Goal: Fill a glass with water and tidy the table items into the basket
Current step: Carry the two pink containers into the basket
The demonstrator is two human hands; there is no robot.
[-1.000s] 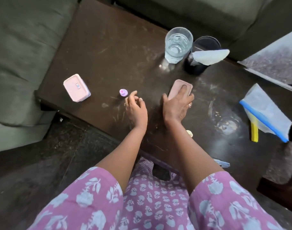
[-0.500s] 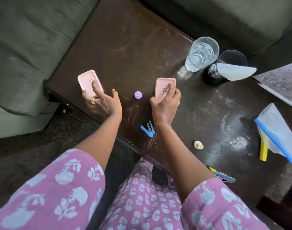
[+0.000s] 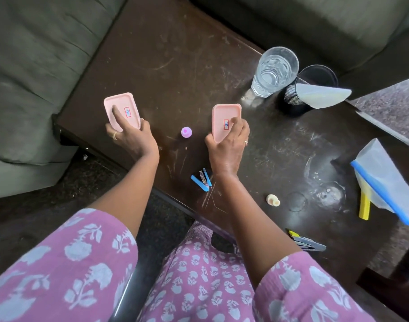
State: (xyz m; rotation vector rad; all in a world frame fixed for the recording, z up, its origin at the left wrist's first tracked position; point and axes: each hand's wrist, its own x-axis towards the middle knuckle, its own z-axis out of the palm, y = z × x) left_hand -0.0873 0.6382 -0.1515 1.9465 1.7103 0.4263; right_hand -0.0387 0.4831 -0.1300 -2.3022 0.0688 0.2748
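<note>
The glass [image 3: 274,72] holds water and stands at the far edge of the dark table [image 3: 175,54], touching the black mesh basket [image 3: 301,94], in which a pale sheet leans. The left hand [image 3: 131,138] grips the left pink box [image 3: 122,110], forefinger on its lid. The right hand [image 3: 226,147] grips the right pink box [image 3: 226,120]. Between the boxes stands a small purple cap [image 3: 186,132]. A blue clip [image 3: 202,180] lies just beside the right wrist.

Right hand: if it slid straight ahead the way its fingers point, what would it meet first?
Probably the water glass. The right hand, holding a pink box, points up and slightly right; bare table lies between. Depth is uncertain.
</note>
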